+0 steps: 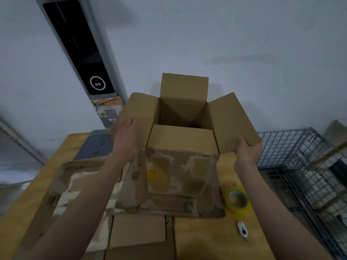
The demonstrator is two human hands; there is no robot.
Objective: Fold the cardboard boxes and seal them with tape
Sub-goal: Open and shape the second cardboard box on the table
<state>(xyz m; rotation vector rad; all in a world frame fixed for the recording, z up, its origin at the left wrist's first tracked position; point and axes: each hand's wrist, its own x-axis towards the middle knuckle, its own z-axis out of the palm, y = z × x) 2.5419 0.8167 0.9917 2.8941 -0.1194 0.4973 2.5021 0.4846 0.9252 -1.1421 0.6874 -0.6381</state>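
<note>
On the wooden table, beside the yellow tape, the box stood upright with flaps open, the left hand laid flat-fingered on the left flap and the right hand gripping the right flap's corner, seemingly to fold both inward.

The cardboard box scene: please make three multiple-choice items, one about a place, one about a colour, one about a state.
1. Where does the tape roll lie?
A. inside the box
B. on the table right of the box
C. in the wire cage

2. What colour is the tape roll?
A. yellow
B. red
C. black

3. How are the top flaps of the cardboard box?
A. taped shut
C. cut off
B. open

Answers: 1 B, it lies on the wooden table; 2 A, its rim is yellow; 3 B, the left hand and right hand hold side flaps spread.
</note>
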